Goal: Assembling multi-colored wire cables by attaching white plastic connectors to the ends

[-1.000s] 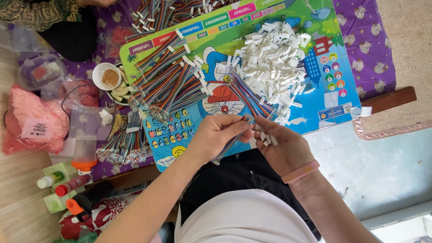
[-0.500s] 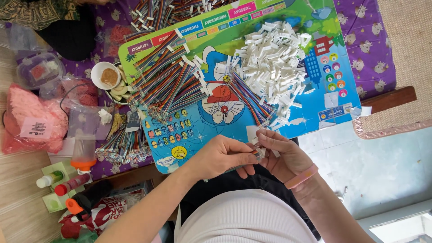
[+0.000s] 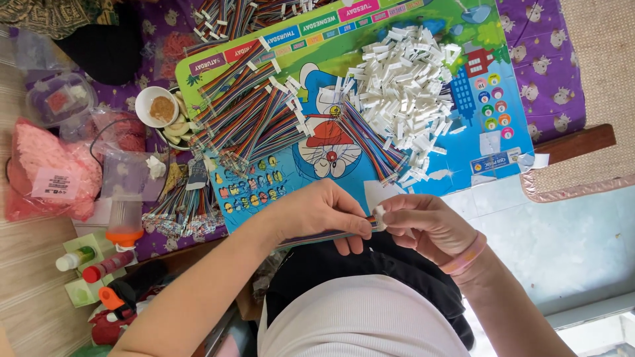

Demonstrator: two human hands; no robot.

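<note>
Covering most of the table is a bright cartoon board (image 3: 423, 168), with a purple cloth (image 3: 549, 59) under it. On the board lie bundles of rainbow ribbon cables (image 3: 258, 112) to the left and a heap of white connectors (image 3: 410, 92) to the right; a small bowl (image 3: 157, 106) sits off the board's left edge, and bottles (image 3: 86, 261) stand further left.

Just below the board's near edge, the left hand (image 3: 317, 215) is closed around one ribbon cable (image 3: 311, 238), pinching it near its end. The right hand (image 3: 426, 225) meets it, fingertips curled tight on a white connector (image 3: 380, 211) at the cable's tip.

Judging from this, the join is hidden by the fingers, so a skewed push could bend the wire ends, or the tiny connector could slip and drop into the lap.
</note>
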